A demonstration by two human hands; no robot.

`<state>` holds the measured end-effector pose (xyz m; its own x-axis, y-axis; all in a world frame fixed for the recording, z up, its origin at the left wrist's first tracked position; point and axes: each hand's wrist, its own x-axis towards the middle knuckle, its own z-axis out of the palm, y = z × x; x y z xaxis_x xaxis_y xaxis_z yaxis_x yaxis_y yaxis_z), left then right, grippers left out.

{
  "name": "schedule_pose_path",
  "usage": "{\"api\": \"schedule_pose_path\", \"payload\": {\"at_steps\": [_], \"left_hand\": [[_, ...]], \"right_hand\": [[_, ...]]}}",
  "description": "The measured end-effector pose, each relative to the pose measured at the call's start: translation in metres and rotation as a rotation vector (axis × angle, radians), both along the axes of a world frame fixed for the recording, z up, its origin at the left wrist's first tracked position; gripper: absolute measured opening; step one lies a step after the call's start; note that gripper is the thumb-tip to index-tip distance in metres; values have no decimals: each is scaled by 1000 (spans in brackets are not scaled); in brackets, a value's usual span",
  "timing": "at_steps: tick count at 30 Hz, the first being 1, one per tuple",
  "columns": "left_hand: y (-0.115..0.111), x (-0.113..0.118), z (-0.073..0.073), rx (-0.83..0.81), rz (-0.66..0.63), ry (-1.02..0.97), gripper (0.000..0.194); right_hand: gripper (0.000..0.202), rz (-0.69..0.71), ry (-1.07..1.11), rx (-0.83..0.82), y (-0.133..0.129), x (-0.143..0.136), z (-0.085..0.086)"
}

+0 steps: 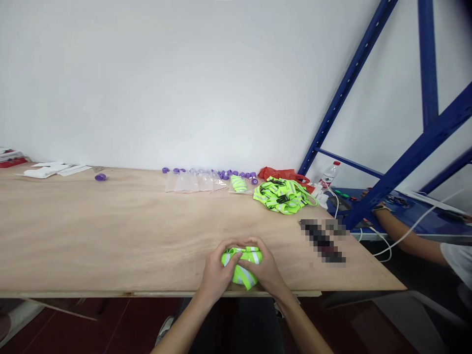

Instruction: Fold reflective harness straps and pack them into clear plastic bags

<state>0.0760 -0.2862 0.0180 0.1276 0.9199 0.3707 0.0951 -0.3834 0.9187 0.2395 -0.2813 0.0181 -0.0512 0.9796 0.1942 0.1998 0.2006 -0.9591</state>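
Note:
A folded bundle of neon yellow-green strap with silvery stripes [244, 279] is held close to the table's front edge. My left hand [218, 270] wraps round its left side and my right hand [267, 269] round its right side. Both thumbs press on top of the bundle, and the fingers curve round its far side. Farther back on the right lies a loose heap of the same neon straps [283, 195] with black buckles. A clear bag with folded neon strap [239, 183] lies left of that heap.
Clear plastic bags [197, 182] and several purple rolls [230, 173] line the wooden table's [129, 231] back edge. Behind the heap is a red bag [282, 173]; a bottle [329, 174] stands near a blue frame [346, 83]. Another person's arm [409, 238] reaches in at right.

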Motion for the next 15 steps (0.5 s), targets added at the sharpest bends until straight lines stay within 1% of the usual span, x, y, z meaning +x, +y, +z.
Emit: {"api": "schedule_pose_path", "payload": {"at_steps": [3, 6, 9, 11, 13, 15], "left_hand": [[2, 1, -1, -6, 5, 2, 21], [4, 2, -2, 34, 19, 28, 30], [7, 3, -4, 59, 18, 30, 25], [9, 3, -6, 45, 60, 18, 20], [11, 4, -7, 37, 126, 0, 17], [14, 4, -7, 35, 169, 3, 18]], "right_hand": [[50, 51, -19, -40, 2, 0, -1], [46, 103, 10, -53, 5, -1, -5], [49, 130, 34, -76, 8, -2, -4], [50, 145, 39, -102, 9, -4, 0], [46, 147, 29, -113, 10, -6, 4], [37, 120, 8, -106, 11, -7, 7]]}}
